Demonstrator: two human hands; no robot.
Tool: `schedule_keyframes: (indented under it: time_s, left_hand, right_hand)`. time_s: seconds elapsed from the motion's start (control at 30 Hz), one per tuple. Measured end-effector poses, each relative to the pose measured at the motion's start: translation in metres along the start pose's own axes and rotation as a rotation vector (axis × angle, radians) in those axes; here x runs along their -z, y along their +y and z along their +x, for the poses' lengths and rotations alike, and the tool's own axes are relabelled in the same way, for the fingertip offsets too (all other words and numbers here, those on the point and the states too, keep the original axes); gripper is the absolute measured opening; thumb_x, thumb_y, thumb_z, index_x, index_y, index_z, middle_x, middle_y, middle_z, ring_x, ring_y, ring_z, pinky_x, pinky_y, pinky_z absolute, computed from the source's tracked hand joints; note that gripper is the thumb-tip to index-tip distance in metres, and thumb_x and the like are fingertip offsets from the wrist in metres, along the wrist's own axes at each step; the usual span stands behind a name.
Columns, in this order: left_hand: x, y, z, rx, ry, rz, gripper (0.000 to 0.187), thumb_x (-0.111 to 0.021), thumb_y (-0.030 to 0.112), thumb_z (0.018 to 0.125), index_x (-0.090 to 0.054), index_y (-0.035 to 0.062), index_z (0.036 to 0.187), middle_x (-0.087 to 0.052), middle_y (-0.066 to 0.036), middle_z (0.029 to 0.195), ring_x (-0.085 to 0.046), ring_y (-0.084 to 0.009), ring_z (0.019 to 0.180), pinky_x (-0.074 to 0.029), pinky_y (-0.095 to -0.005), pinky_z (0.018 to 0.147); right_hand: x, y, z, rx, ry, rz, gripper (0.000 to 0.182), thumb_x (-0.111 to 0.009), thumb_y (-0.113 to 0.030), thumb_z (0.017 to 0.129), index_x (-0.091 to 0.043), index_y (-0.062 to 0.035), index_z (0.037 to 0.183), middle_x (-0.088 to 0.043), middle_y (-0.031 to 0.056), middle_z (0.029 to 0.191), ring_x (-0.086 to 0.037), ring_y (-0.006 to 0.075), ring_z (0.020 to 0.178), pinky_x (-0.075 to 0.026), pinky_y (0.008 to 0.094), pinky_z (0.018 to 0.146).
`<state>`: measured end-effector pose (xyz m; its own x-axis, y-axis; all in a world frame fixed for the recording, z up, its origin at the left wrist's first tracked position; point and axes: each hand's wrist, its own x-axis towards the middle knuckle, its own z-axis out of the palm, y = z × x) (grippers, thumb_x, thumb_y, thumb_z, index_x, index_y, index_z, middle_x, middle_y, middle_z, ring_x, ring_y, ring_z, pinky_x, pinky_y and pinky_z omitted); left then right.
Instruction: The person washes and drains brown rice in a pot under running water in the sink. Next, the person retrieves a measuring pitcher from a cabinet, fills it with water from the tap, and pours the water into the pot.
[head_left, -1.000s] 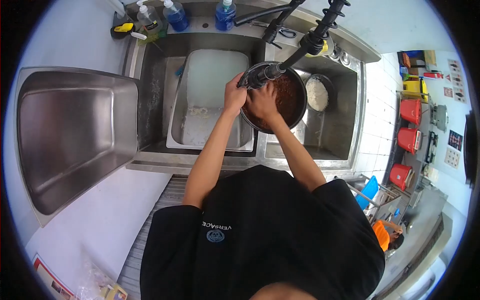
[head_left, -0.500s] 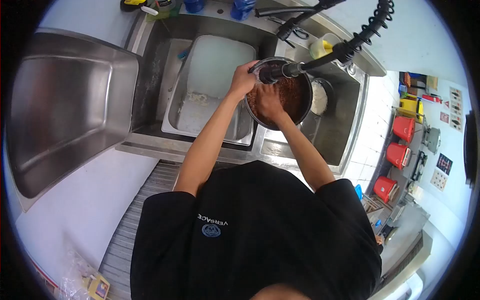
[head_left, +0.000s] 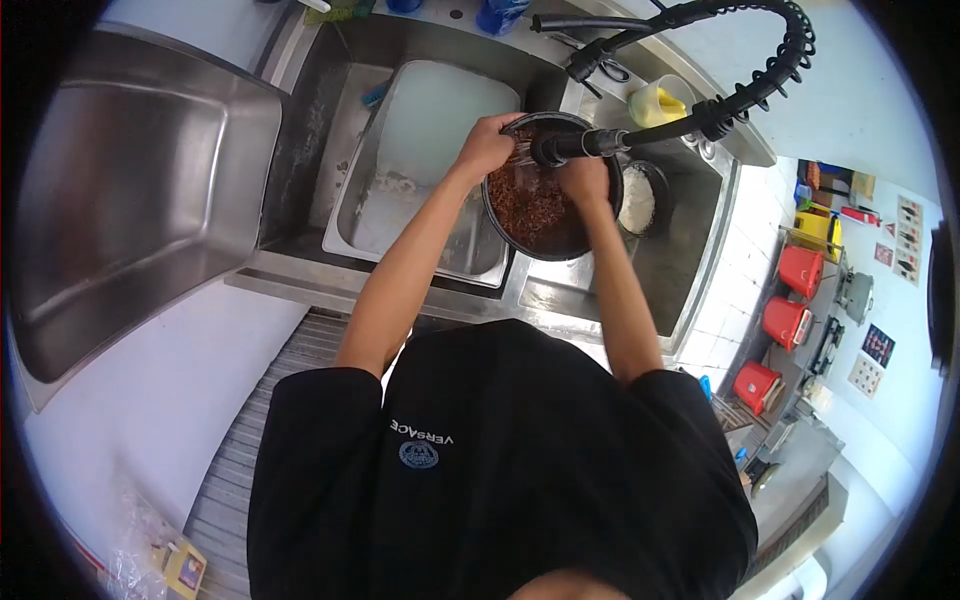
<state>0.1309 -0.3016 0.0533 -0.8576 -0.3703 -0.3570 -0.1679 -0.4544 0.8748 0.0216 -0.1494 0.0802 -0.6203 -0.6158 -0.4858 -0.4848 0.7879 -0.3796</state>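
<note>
A round dark pot [head_left: 497, 222] holds wet reddish-brown grains [head_left: 530, 205] and stands over the right-hand sink. My left hand [head_left: 487, 148] is closed on the pot's upper left rim. Inside the pot's right side is my right hand [head_left: 585, 182]; its fingers are hidden behind the black spray head [head_left: 575, 147] and the rim's shadow. From the spray head, water runs into the pot beside my left fingers. Just right of the pot, a smaller dark container [head_left: 657, 192] holds whitish grains [head_left: 637, 200].
A large steel pan [head_left: 340, 240] with cloudy water sits in the left sink. Another steel basin [head_left: 160, 200] stands at far left. The coiled faucet hose [head_left: 795, 50] arches above. A clear jug [head_left: 655, 103] with something yellow stands behind; red bins [head_left: 800, 270] line the right.
My right hand has moved from the middle of the grains to the pot's right side, leaving more grains visible. The view has shifted slightly. My left hand still grips the rim.
</note>
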Motion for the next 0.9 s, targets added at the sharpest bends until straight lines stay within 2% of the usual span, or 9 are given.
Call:
schedule_keyframes:
  time_s: [0.13, 0.23, 0.33, 0.5, 0.53, 0.6, 0.67, 0.73, 0.9]
  left_hand:
    - [0.000, -0.005, 0.010, -0.052, 0.029, 0.140, 0.048, -0.046, -0.009, 0.077, -0.062, -0.0015, 0.121, -0.069, -0.010, 0.104, -0.064, -0.0147, 0.090, -0.050, -0.0273, 0.083]
    - [0.007, -0.002, 0.005, -0.016, 0.009, 0.091, 0.050, -0.044, -0.009, 0.073, -0.065, -0.0003, 0.117, -0.070, -0.010, 0.100, -0.064, -0.0154, 0.089, -0.049, -0.0279, 0.084]
    - [-0.008, -0.004, 0.008, -0.041, -0.015, 0.161, 0.046, -0.049, -0.008, 0.078, -0.062, -0.0007, 0.121, -0.069, -0.010, 0.103, -0.064, -0.0145, 0.089, -0.050, -0.0276, 0.082]
    - [0.001, -0.020, 0.025, -0.028, -0.003, 0.100, 0.040, -0.055, -0.004, 0.084, -0.060, -0.0023, 0.123, -0.068, -0.009, 0.107, -0.063, -0.0131, 0.088, -0.051, -0.0276, 0.078]
    - [0.001, -0.012, 0.018, -0.004, 0.004, 0.107, 0.040, -0.056, -0.004, 0.084, -0.060, -0.0029, 0.123, -0.068, -0.009, 0.106, -0.063, -0.0131, 0.088, -0.051, -0.0274, 0.078]
    - [-0.011, -0.008, 0.008, 0.027, -0.014, 0.112, 0.040, -0.056, -0.004, 0.084, -0.059, -0.0035, 0.124, -0.068, -0.009, 0.106, -0.063, -0.0132, 0.088, -0.051, -0.0273, 0.077]
    - [-0.017, -0.006, 0.011, -0.062, -0.009, 0.188, 0.040, -0.056, -0.005, 0.084, -0.059, -0.0041, 0.124, -0.068, -0.009, 0.105, -0.063, -0.0129, 0.087, -0.052, -0.0268, 0.076]
    - [-0.005, -0.014, 0.012, -0.036, -0.003, 0.151, 0.040, -0.056, -0.006, 0.084, -0.059, -0.0042, 0.124, -0.068, -0.009, 0.105, -0.063, -0.0125, 0.087, -0.051, -0.0262, 0.077]
    - [-0.005, -0.018, 0.008, 0.051, 0.007, -0.094, 0.032, -0.058, 0.000, 0.083, -0.067, 0.0006, 0.113, -0.070, -0.006, 0.095, -0.062, -0.0114, 0.082, -0.050, -0.0276, 0.074]
  right_hand:
    - [-0.073, -0.020, 0.003, 0.519, 0.425, -0.029, 0.032, -0.064, -0.025, 0.080, -0.065, -0.0071, 0.107, -0.065, 0.0223, 0.108, -0.063, 0.0370, 0.100, -0.049, 0.0466, 0.086]
    - [-0.052, 0.021, 0.000, 0.789, 0.134, -0.123, 0.032, -0.063, -0.026, 0.080, -0.065, -0.0060, 0.105, -0.066, 0.0217, 0.105, -0.063, 0.0366, 0.100, -0.049, 0.0460, 0.085]
    - [-0.028, -0.015, 0.001, 0.114, 0.043, -0.016, 0.035, -0.063, -0.025, 0.080, -0.065, -0.0060, 0.110, -0.064, 0.0211, 0.112, -0.058, 0.0383, 0.110, -0.044, 0.0449, 0.097]
    - [-0.062, 0.022, -0.009, 0.751, 0.237, -0.080, 0.035, -0.063, -0.026, 0.081, -0.065, -0.0092, 0.111, -0.066, 0.0184, 0.109, -0.062, 0.0361, 0.103, -0.048, 0.0467, 0.090]
    - [-0.053, 0.013, -0.005, 0.752, 0.233, -0.078, 0.035, -0.063, -0.026, 0.081, -0.065, -0.0092, 0.111, -0.066, 0.0184, 0.109, -0.062, 0.0361, 0.103, -0.048, 0.0467, 0.090]
    - [-0.028, 0.005, 0.008, 0.001, -0.132, -0.092, 0.038, -0.063, -0.026, 0.080, -0.064, -0.0097, 0.115, -0.059, 0.0207, 0.122, -0.053, 0.0408, 0.115, -0.041, 0.0498, 0.099]
    - [-0.053, -0.002, 0.012, 0.067, -0.083, 0.094, 0.039, -0.063, -0.027, 0.082, -0.063, -0.0099, 0.117, -0.050, 0.0213, 0.133, -0.044, 0.0435, 0.124, -0.036, 0.0514, 0.103]
    - [-0.072, -0.007, -0.026, 0.615, 0.119, -0.008, 0.039, -0.061, -0.025, 0.082, -0.062, -0.0110, 0.119, -0.048, 0.0198, 0.134, -0.044, 0.0416, 0.124, -0.040, 0.0493, 0.100]
    - [-0.049, 0.013, -0.014, 0.265, 0.184, -0.397, 0.039, -0.061, -0.019, 0.080, -0.061, -0.0098, 0.118, -0.057, 0.0169, 0.122, -0.050, 0.0402, 0.116, -0.041, 0.0499, 0.098]
